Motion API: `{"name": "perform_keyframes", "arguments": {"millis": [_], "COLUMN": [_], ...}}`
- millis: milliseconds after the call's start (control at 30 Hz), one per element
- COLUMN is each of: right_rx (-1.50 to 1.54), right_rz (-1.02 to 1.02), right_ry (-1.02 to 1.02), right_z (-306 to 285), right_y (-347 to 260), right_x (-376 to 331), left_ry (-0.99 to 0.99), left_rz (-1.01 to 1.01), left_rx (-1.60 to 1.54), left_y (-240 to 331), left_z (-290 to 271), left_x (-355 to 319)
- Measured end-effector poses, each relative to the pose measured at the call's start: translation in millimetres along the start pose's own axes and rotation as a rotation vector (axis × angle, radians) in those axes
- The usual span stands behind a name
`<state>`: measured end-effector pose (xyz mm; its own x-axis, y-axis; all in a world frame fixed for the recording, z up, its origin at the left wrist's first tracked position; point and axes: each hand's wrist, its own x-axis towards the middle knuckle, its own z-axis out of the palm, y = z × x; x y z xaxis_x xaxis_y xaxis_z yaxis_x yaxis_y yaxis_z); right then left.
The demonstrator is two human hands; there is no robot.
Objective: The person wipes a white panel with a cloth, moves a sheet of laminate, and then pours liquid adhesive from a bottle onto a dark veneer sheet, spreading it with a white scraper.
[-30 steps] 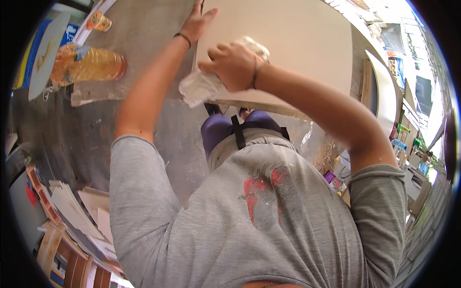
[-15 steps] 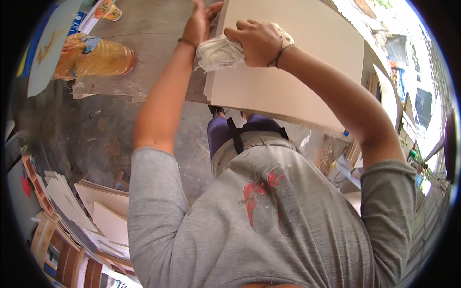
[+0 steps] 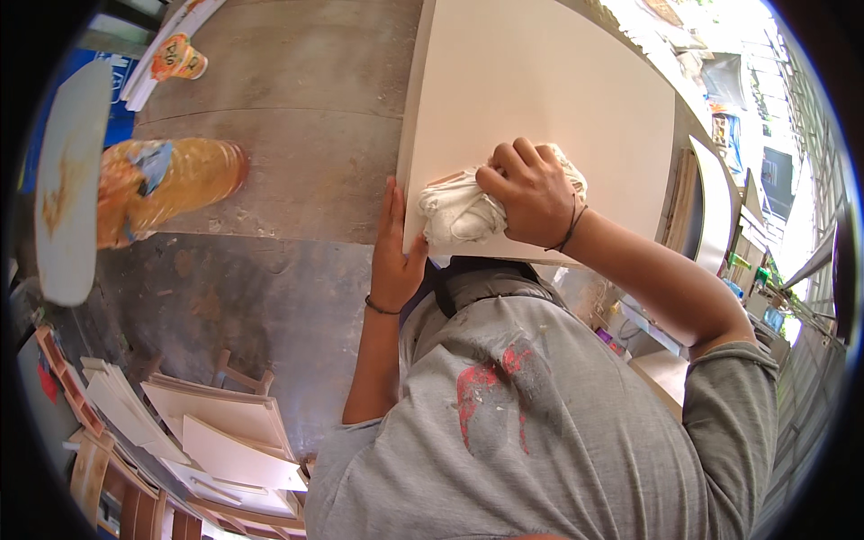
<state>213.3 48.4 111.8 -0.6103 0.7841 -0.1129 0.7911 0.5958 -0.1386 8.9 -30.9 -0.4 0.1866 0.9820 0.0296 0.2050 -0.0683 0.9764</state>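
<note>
A large pale flat panel (image 3: 540,81) lies on the brown worktable (image 3: 306,54) in front of me. My right hand (image 3: 531,193) is closed around a bunched white cloth (image 3: 461,209), which rests on the panel close to its near left corner. Against the panel's left edge, near that same corner, my left hand (image 3: 396,256) lies flat with its fingers stretched out. It holds nothing. The underside of the cloth and my right fingertips are partly hidden.
On the table's left side lies a plastic bottle (image 3: 193,180) of orange-brown liquid, beside a stained pale board (image 3: 67,180). An orange cup (image 3: 178,58) is farther back. Pale boards (image 3: 216,414) lean at the lower left; a curved white panel (image 3: 715,202) stands at the right.
Both hands have come nearer to my body. My left hand slid down along the panel's left edge, and the right hand brought the cloth toward the near corner, slightly rightward.
</note>
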Motion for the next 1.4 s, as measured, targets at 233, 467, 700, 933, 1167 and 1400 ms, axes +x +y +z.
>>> {"name": "perform_keyframes", "arguments": {"millis": [233,467,700,933,1167,1400], "right_rx": [-0.099,-0.121,0.04,0.061,0.027,-0.128], "right_rz": [0.039,0.251,0.31,0.503,0.486,0.161], "right_ry": [0.132,0.038,-0.042,0.007,0.386,-0.001], "right_z": [3.3,-16.3,-62.1,-38.3,-55.2,12.3], "right_y": [43.7,69.9,94.0,167.2,203.0,45.4], "right_x": [82.0,139.6,176.5,248.9,164.1,-138.0], "left_ry": [0.002,0.021,0.023,-0.072,-0.059,0.191], "left_rz": [-0.044,-0.007,0.04,0.048,0.049,-0.028], "left_rx": [0.001,0.051,0.116,0.407,0.57,0.606], "left_y": [10.9,11.3,9.8,14.0,26.7,22.7], "left_z": [-6.6,-6.1,-4.4,-21.6,-28.2,21.5], "left_x": [5.6,6.0,1.4,7.8,57.8,185.7]}}
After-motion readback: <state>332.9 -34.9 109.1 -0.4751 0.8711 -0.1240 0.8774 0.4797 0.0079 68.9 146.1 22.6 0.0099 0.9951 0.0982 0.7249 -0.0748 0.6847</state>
